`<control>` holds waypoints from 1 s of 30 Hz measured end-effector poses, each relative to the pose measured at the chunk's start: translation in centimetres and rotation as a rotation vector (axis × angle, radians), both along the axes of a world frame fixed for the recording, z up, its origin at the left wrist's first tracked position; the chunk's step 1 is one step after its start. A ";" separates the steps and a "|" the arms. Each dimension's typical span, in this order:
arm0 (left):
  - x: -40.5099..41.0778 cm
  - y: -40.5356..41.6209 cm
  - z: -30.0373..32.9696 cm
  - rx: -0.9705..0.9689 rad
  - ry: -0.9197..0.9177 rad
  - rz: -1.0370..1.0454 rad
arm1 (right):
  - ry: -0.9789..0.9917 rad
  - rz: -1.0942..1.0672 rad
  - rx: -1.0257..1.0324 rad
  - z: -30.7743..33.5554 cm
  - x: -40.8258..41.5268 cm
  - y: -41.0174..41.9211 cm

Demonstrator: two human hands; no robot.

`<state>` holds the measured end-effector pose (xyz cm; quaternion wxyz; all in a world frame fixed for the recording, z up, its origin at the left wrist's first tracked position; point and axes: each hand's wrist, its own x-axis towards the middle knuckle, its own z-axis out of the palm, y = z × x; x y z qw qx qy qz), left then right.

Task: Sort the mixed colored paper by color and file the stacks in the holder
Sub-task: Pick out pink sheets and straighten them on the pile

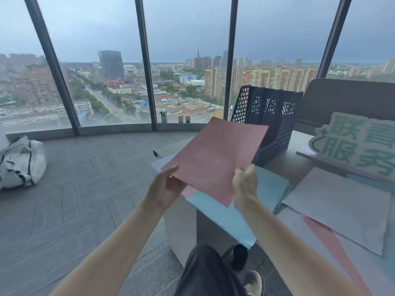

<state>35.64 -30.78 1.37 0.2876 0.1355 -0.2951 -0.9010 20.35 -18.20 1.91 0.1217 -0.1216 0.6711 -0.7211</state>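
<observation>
A white duffel bag [20, 162] lay on the grey carpeted floor [85, 189] at far left, below curved floor-to-ceiling windows [188, 60] that looked out on a city under a heavy sky. Three small cups [181, 119] stood on the far sill. Toward the centre, a person's left hand [165, 188] held the near left edge of a pink sheet [218, 157], thumb on top and fingers curled beneath. The right hand [245, 182] pinched the same sheet's near right edge, so both hands gripped it, one to each side, and held it raised and tilted above the desk [275, 165]. Under it, a stack of light blue paper [233, 218] overhung the desk's near left corner, with a sliver of more pink paper [189, 191] showing at its left. Just beyond the raised sheet stood a dark perforated file holder [269, 116] with several upright slots. Farther right, grey sheets [342, 210] lay over mixed pink and pale paper [333, 242], near a green-lettered sign [359, 144] on the desk. Behind the sign rose a dark partition panel [346, 99].
</observation>
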 end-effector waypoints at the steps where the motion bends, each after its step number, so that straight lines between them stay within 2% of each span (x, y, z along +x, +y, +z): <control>1: 0.4 0.0 -0.2 -0.036 -0.071 0.019 | -0.006 0.018 0.002 -0.2 0.8 -0.4; 5: 1.3 -0.7 -1.1 -0.264 -0.404 0.159 | 0.019 0.169 0.135 -1.0 2.9 -1.6; 8: 2.8 -2.3 -1.3 -0.275 -0.447 0.235 | 0.076 0.388 0.336 -1.0 3.1 -1.3; 9: 3.4 -2.8 -1.3 -0.264 -0.447 0.246 | 0.152 0.450 0.440 -1.0 2.9 -0.9; 14: 6.6 -5.4 -2.1 -0.224 -0.485 0.249 | 0.833 0.572 1.041 -1.1 3.2 1.9; 16: 7.6 -6.2 -2.4 -0.203 -0.515 0.248 | 0.990 0.634 1.291 -1.4 4.0 2.8; 18: 8.5 -6.7 -2.6 -0.191 -0.539 0.245 | 1.068 0.664 1.436 -2.1 4.7 3.3; 22: 9.8 -7.2 -3.0 -0.152 -0.556 0.257 | 1.125 0.562 1.346 -1.6 4.8 3.6; 27: 10.6 -7.7 -2.7 -0.144 -0.564 0.266 | 0.946 0.493 1.178 0.8 2.6 4.5; 30: 10.5 -7.6 -2.4 -0.186 -0.575 0.223 | 0.867 0.370 1.044 1.7 0.2 5.2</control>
